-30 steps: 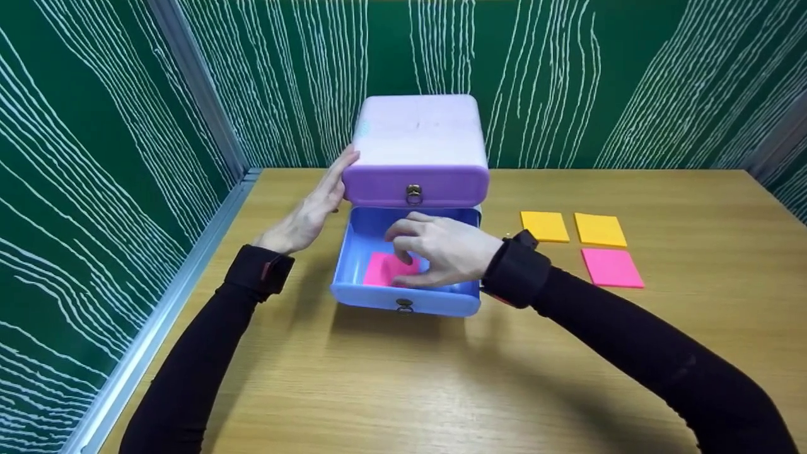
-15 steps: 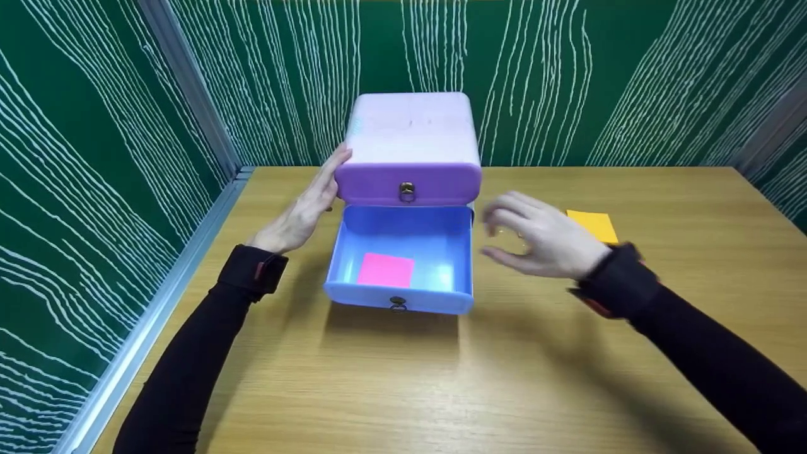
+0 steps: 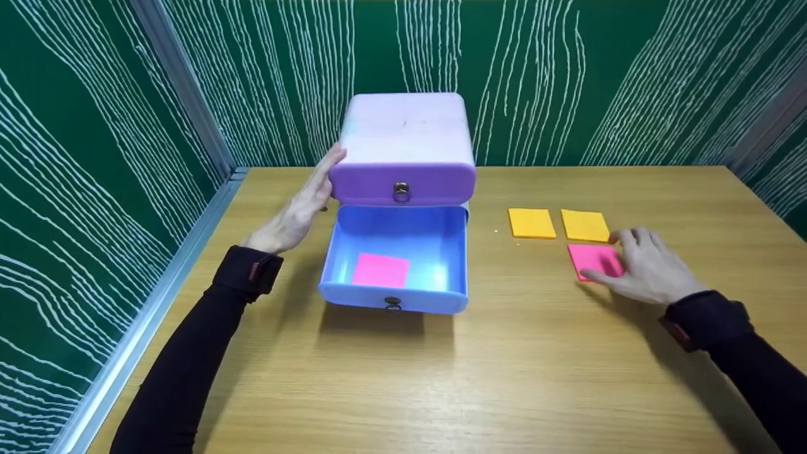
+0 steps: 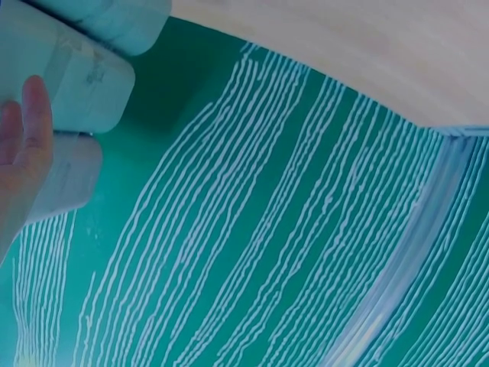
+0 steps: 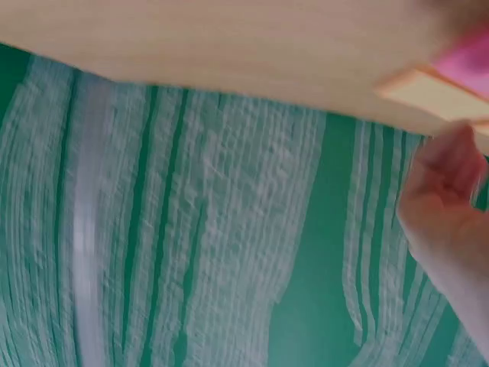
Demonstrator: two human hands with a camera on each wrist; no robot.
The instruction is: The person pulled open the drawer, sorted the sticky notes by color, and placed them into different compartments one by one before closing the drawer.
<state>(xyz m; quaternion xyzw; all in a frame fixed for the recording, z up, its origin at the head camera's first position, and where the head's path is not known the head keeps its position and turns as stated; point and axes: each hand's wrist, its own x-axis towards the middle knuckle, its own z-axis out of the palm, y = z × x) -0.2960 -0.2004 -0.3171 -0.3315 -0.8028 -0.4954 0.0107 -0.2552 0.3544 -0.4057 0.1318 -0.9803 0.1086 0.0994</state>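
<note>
"On the counter (image 3: 542, 353), which step am I at?"

"Looks like pickup. Your right hand (image 3: 652, 268) is spread wide around the pink pad (image 3: 592, 260), thumb by its near edge, index by the far side. Can't tell if you're touching."

"And left?"

"Your left hand (image 3: 296, 214) lies against the purple-fronted box (image 3: 435, 183), not gripping, likely steadying. Blue drawer (image 3: 353, 296) below is out, pink square (image 3: 380, 270) inside."

"Next?"

"Probably pinch, lift clear of the adjacent yellow pad (image 3: 583, 226), carry over the drawer's side."
</note>
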